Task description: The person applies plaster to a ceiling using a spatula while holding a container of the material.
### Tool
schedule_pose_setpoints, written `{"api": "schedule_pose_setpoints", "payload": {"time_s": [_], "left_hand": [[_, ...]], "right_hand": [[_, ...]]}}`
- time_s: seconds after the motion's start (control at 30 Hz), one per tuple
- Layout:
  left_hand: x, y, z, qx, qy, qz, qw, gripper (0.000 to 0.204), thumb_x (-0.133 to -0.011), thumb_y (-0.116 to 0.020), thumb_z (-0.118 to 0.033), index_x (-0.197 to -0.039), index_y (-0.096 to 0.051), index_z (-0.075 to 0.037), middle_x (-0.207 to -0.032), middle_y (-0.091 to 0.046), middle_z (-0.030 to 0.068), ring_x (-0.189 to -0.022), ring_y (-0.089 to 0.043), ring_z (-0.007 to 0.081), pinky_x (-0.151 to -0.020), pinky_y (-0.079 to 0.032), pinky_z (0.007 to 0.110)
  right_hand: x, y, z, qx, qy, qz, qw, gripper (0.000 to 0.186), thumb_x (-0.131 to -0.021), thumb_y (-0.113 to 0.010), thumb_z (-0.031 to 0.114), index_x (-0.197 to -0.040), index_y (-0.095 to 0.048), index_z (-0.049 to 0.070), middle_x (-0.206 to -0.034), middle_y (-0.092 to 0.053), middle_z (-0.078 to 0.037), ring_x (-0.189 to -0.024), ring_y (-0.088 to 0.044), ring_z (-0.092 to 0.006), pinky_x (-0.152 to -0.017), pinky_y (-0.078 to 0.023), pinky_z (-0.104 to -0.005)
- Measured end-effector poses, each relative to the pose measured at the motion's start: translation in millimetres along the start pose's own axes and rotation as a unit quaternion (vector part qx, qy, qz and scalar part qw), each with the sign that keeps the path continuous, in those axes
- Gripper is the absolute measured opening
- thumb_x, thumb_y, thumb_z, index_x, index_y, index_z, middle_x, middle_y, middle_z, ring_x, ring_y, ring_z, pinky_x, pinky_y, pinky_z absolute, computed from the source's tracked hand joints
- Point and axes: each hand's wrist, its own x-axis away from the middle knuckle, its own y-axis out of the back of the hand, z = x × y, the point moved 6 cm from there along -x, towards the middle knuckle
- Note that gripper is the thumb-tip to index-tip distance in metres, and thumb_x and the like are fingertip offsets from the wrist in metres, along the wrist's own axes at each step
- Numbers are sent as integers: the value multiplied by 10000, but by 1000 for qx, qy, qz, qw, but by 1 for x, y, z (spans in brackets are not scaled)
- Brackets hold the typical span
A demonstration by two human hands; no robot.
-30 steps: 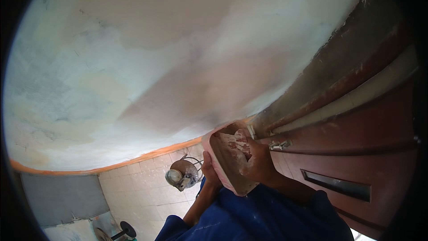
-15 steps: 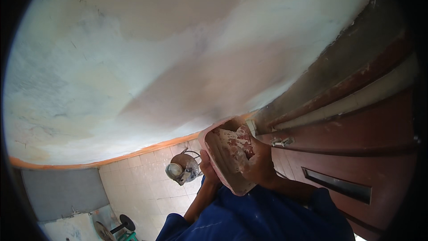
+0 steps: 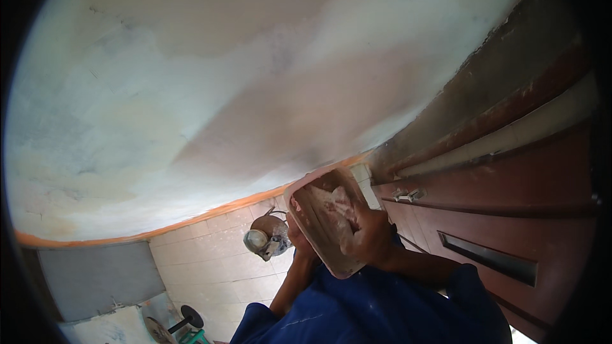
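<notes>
I hold a deep rectangular tub (image 3: 333,256), dull pink and smeared with pale plaster-like paste, tilted in front of my body. The fingers of my left hand (image 3: 301,239) wrap its left side wall. Inside the tub, over its right side, my right hand (image 3: 371,234) is closed. Whitish, reddish-streaked stuff (image 3: 341,202) shows at its fingers; whether this is a tool or a lump of paste cannot be told. Beyond the tub rises a patchy wall (image 3: 268,114) in white and damp-looking pinkish brown.
A round stool-like stand (image 3: 273,224) carries a pale rounded container (image 3: 256,239) on the tiled floor (image 3: 213,271). At right is a dark red door (image 3: 478,216) with a metal handle (image 3: 408,195). Lower left are a grey panel (image 3: 95,274) and a green object (image 3: 194,336).
My right hand has shifted slightly within the tub, and less of the reddish-white stuff at its fingers shows. The view has moved a little; my left hand keeps its hold.
</notes>
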Motion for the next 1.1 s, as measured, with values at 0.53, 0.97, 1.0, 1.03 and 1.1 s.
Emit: {"api": "schedule_pose_setpoints", "payload": {"time_s": [0.53, 0.97, 1.0, 1.03, 1.1], "left_hand": [[3, -37, -13, 273, 51, 79, 957, 717, -929, -348, -583, -1366, -373, -15, -1284, -505, 193, -1139, -534, 322, -979, -446, 455], [-3, -20, -10, 19, 39, -23, 999, 699, -940, -320, -581, -1373, -377, -35, -1322, -486, 174, -1174, -512, 317, -1005, -420, 464], [-2, -18, -11, 23, 37, -25, 999, 698, -939, -320, -582, -1372, -378, -37, -1321, -487, 173, -1173, -513, 317, -1003, -421, 465], [-2, -18, -12, 21, 36, -28, 999, 698, -938, -320, -583, -1372, -379, -40, -1320, -487, 171, -1171, -514, 317, -1001, -422, 465], [-2, -15, -11, 22, 32, -31, 999, 696, -937, -320, -585, -1372, -380, -45, -1318, -489, 169, -1168, -516, 316, -998, -423, 465]], "right_hand": [[-1, 1, 6, -66, 119, -5, 991, 237, -797, -647, 43, -1008, -594, -51, -771, -643, -206, -664, -663, -324, -566, -517, -361], [9, 33, -8, -187, -117, -73, 973, 221, -871, -622, 84, -1036, -598, -61, -903, -684, -105, -801, -623, -99, -703, -511, -271], [9, 38, -6, -199, -133, -78, 968, 223, -875, -617, 76, -1049, -594, -62, -924, -682, -90, -826, -606, -80, -722, -507, -263], [10, 42, -11, -247, -142, -88, 955, 223, -870, -608, 55, -1057, -595, -65, -921, -681, -96, -816, -612, -84, -717, -512, -258], [13, 49, -23, -342, -159, -106, 920, 229, -862, -589, 13, -1075, -597, -71, -915, -678, -109, -796, -624, -92, -707, -520, -248]]}}
